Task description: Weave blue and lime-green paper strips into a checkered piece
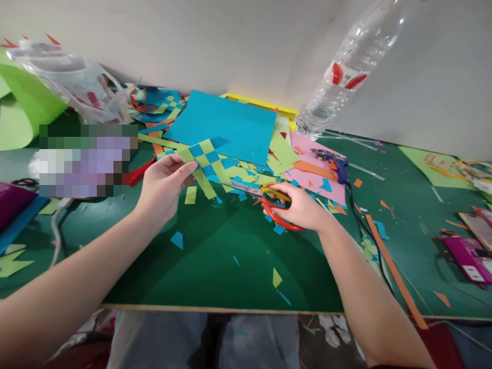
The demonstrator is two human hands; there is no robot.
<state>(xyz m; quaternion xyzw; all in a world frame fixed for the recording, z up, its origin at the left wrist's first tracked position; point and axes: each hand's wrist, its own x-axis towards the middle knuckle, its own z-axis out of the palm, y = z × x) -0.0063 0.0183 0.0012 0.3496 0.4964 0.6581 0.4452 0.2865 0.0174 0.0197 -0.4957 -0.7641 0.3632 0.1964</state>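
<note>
My left hand point(163, 180) pinches the left edge of a woven paper piece point(207, 163) made of blue and light-green strips, holding it just above the green table point(215, 256). My right hand point(303, 207) grips red-and-yellow-handled scissors point(269, 199). Their metal blades point left toward the lower right edge of the weave and look nearly closed. A large blue paper sheet point(226, 125) lies flat just behind the weave.
Paper scraps litter the table. A clear plastic bottle point(346, 66) stands at the back right, a blue glue gun point(336, 165) lies on pink paper point(315, 171), and its black cord runs toward the front edge. A plastic bag point(73, 82) sits back left, a long orange strip point(395, 269) at right.
</note>
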